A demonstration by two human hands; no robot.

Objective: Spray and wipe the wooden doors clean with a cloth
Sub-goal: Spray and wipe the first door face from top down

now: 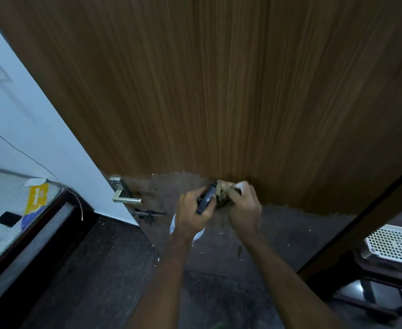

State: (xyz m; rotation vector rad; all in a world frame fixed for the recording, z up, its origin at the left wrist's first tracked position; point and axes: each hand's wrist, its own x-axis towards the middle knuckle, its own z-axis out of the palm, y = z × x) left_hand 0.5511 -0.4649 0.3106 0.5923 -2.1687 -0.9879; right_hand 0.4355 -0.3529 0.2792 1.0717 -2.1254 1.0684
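— What does each grip hold?

— The left hand [192, 214] has its fingers curled round the neck of a spray bottle [203, 205]; the black trigger head points up and to the right, and the white body shows below the wrist. The right hand [243, 210] has a crumpled cloth [227, 192] bunched in its fingers, brownish with a pale edge, right at the nozzle tip.

— Touching?

— The cloth sits against the nozzle, or just beside it; the blur keeps me from telling which.

— And the door?

— The wooden door [219, 91] fills the view above and behind both hands, with straight vertical grain. Its lower band looks duller and darker, with a ragged line between the two tones just above the hands.

— What is around it?

— A metal lever handle [124, 198] on the door's left edge, with a dark latch part below it. Left of that, a pale wall [41, 115] and a bed with a mattress [7, 205] carrying a yellow label. At lower right, a white perforated basket [394, 243] on a dark stand. The floor [100, 269] is dark, with small pale flecks.
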